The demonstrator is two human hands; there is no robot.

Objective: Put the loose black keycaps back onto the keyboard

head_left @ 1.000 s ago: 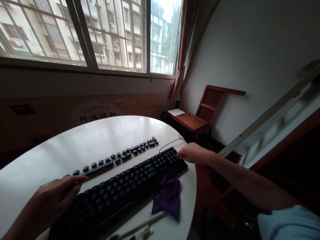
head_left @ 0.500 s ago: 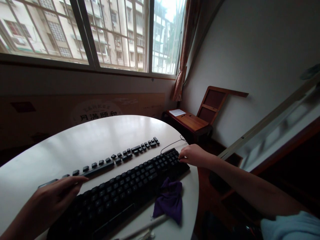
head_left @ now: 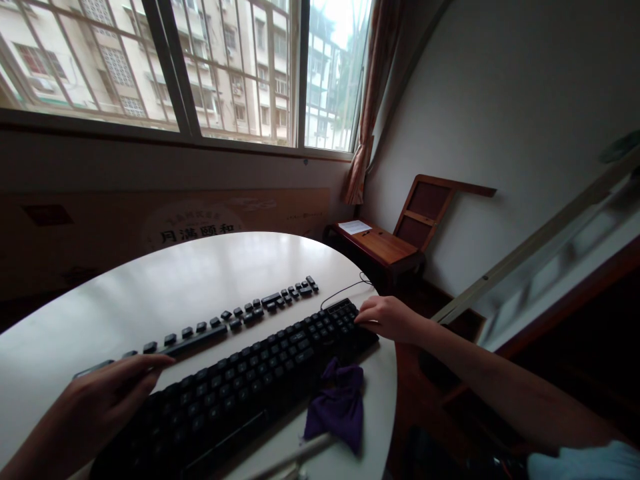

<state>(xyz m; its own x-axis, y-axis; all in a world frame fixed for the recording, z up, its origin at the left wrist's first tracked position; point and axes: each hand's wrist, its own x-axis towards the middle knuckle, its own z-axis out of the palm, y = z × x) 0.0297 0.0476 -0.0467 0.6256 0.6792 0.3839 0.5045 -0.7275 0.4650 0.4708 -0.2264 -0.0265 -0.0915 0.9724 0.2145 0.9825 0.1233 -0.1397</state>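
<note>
A black keyboard point(head_left: 240, 370) lies slantwise across the white round table point(head_left: 225, 260). My left hand point(head_left: 107, 393) rests by its far left edge, palm down, index finger stretched out and thumb apart below it. At the right end, my right hand point(head_left: 383, 317) has its fingers pinched together against the number keys; anything between the fingertips is hidden. Beyond the keyboard, loose black keycaps point(head_left: 200, 327) lie in uneven rows, with a long space-bar cap point(head_left: 203, 339) among them. The nearest caps on the left are partly covered by my left hand.
A purple cloth point(head_left: 337, 407) lies in front of the keyboard, beside a pale rod-like tool point(head_left: 295, 457) cut off by the frame. A thin cable point(head_left: 345, 289) runs off the table's right edge. Farther back stands a wooden bench point(head_left: 383, 243) with paper on it.
The view has shifted very slightly. My right hand has moved a little at the keyboard's right end, with its fingers still pinched. My left hand stays almost in place.
</note>
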